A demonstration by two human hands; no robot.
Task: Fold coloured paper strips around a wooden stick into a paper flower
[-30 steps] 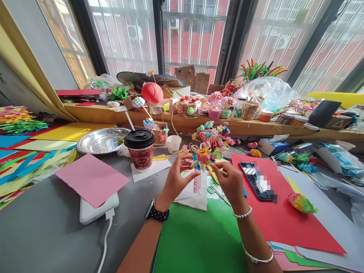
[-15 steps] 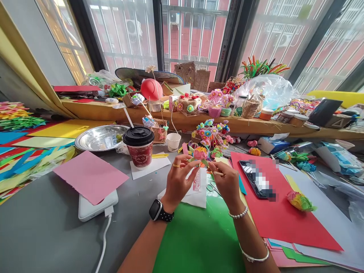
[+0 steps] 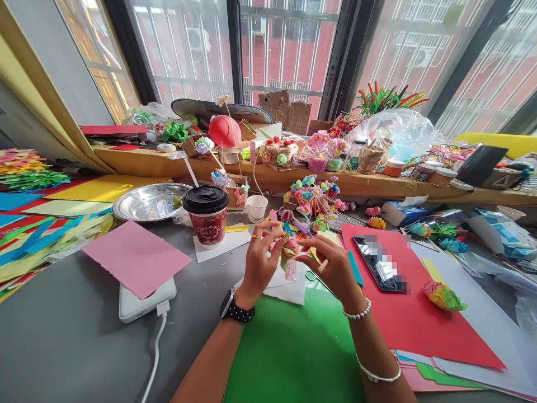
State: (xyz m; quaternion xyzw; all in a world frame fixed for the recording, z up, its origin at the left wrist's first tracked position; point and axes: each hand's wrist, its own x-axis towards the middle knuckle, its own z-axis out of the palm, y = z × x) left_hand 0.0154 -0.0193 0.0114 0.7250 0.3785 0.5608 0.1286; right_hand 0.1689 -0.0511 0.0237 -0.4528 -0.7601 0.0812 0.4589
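A small paper flower (image 3: 290, 249) in pink, yellow and green is pinched in the fingers of my left hand (image 3: 260, 258). My right hand (image 3: 334, 262) is beside it, its index finger and thumb stretched to the flower's right side. A thin pale wooden stick (image 3: 323, 266) is tucked in the curled fingers of that same hand; most of its length is hidden. Under the hands lie white paper (image 3: 289, 292), a small pink-patterned packet (image 3: 291, 270) and green-handled scissors (image 3: 310, 275), partly covered. The green mat (image 3: 293, 352) spreads below my wrists.
To the left stand a lidded cup (image 3: 205, 221), a metal plate (image 3: 126, 210) and a power bank (image 3: 145, 299) under pink paper (image 3: 136, 257). At right, a phone (image 3: 375, 263) and another paper flower (image 3: 443, 295) rest on red paper (image 3: 419, 330). Crafted flowers (image 3: 312, 196) stand behind.
The flower has been turned and sits slightly lower in my left hand. My right hand's fingers have lifted and spread beside it, with the stick still held.
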